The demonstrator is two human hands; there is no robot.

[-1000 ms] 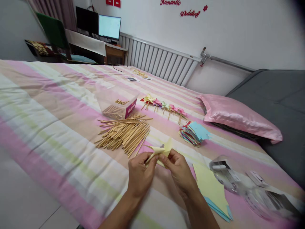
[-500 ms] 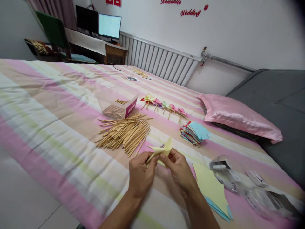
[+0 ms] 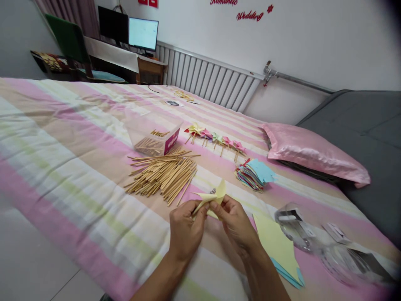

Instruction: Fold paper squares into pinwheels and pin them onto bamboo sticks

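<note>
Between my two hands is a pale yellow paper pinwheel (image 3: 219, 193), its blades folded up around a small shiny piece at the centre. My left hand (image 3: 185, 225) pinches its left side, with thumb and fingers closed on the paper. On the other side my right hand (image 3: 235, 221) grips the paper, thumb pressed close to the left thumb. The fingertips behind the paper are hidden. Just beyond my left hand lies a heap of thin wooden sticks (image 3: 163, 173). Yellow paper sheets (image 3: 275, 242) over blue ones lie beside my right forearm.
A clear plastic box (image 3: 153, 133) holds more sticks. Several finished pinwheels (image 3: 216, 138) lie in a row behind. A stack of coloured cut paper (image 3: 255, 173) sits right of centre. Clear round containers (image 3: 294, 225) lie at the right, below a pink pillow (image 3: 316, 152), all on a striped bedspread (image 3: 103, 179).
Both hands keep the same hold on the yellow pinwheel, almost still. The whole view has shifted very slightly.
</note>
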